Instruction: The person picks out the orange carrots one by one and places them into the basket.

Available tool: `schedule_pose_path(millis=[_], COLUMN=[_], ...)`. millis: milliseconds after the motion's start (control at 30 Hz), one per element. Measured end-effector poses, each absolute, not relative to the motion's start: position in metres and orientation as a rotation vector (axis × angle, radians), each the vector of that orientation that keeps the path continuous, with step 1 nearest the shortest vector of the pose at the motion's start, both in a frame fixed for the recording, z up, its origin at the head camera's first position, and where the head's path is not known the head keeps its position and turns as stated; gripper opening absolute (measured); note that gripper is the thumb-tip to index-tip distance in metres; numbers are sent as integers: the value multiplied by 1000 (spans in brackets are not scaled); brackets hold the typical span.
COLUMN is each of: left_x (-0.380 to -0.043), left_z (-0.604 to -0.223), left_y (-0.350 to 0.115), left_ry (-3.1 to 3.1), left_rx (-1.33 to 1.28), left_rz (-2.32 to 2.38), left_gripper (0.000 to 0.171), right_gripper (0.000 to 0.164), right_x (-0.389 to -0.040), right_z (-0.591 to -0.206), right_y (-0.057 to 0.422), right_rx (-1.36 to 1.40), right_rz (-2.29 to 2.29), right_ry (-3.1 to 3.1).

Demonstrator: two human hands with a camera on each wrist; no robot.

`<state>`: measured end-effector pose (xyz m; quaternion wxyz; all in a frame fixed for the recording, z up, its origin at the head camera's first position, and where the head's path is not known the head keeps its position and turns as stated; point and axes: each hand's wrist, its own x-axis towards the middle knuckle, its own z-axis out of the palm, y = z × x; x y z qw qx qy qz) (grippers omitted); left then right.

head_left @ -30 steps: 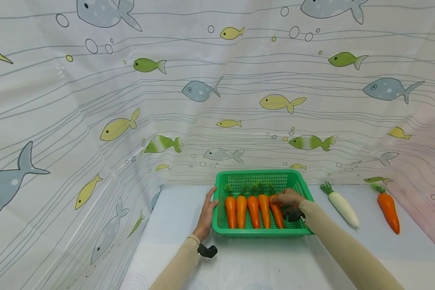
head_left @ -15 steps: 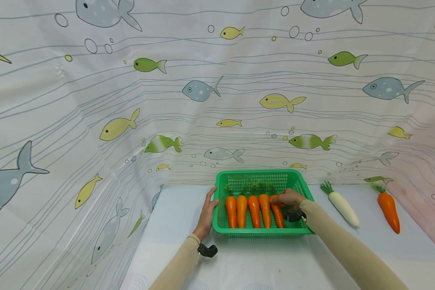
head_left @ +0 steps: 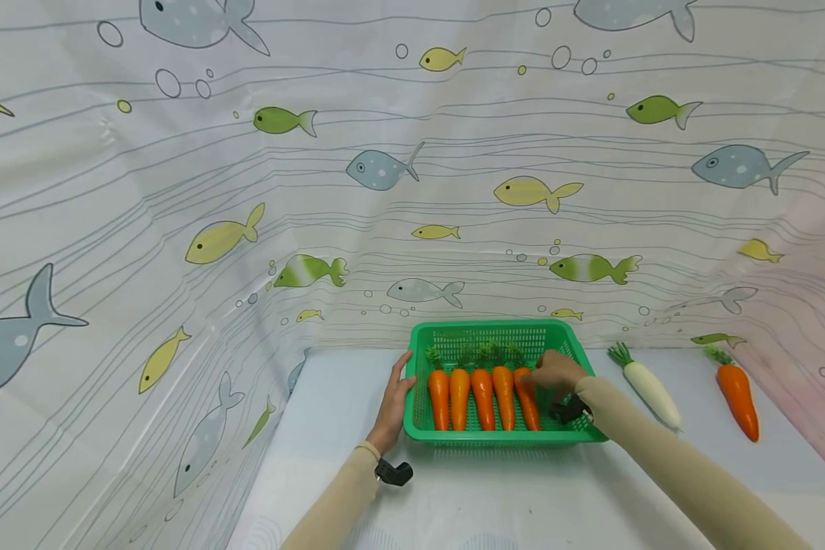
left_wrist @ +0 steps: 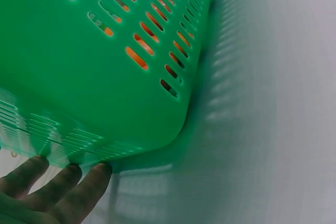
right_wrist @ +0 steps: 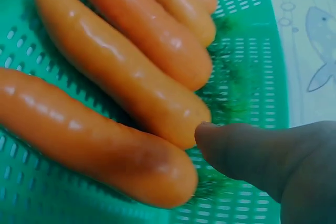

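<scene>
A green perforated plastic basket [head_left: 505, 438] holds several orange carrots with leafy green tops, lined up side by side. My right hand [head_left: 558, 372] is inside the basket, over the upper end of the rightmost carrot [head_left: 526, 399]. In the right wrist view one straight finger [right_wrist: 247, 148] points between the tops of that carrot [right_wrist: 100, 145] and its neighbour [right_wrist: 115, 59]; whether it touches either is unclear. The other fingers are hidden there. My left hand [head_left: 389, 409] rests against the basket's left side, its straight fingertips [left_wrist: 97, 174] touching the outer wall [left_wrist: 121, 98].
To the right of the basket a white radish [head_left: 651, 393] with green leaves lies on the pale table [head_left: 495, 496]. Farther right lies another carrot [head_left: 738, 399]. A fish-patterned sheet [head_left: 467, 252] rises behind and on both sides.
My right hand has shifted slightly right and its fingers have come off the rightmost carrot, which lies in the row. The left hand stays at the basket's side.
</scene>
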<state>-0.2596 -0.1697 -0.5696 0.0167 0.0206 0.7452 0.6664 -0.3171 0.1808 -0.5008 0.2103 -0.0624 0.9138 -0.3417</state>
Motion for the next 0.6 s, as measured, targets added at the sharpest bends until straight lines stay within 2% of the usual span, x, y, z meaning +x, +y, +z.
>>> schedule_pose_path(millis=[33,100,333,600], left_x=[-259,-259,-259,-260], left_z=[-570,-570,-571,-570], left_y=[-169,-169,-170,-170], left_ry=[2315,2311,2314,2332], left_rx=[62,58,73,75], left_rz=[2071,2073,2071,2063], left_gripper=[55,55,57,56], right_gripper=[76,77,63,63], right_x=[-316,-313,-307,-310], right_z=[-498,-492,-468,-454], right_y=[182,186,212,247], right_rx=[-185,-227,-259,-195], right_rz=[-952,-959,-1107,-1141], right_ry=[2540,2534,2407,2428])
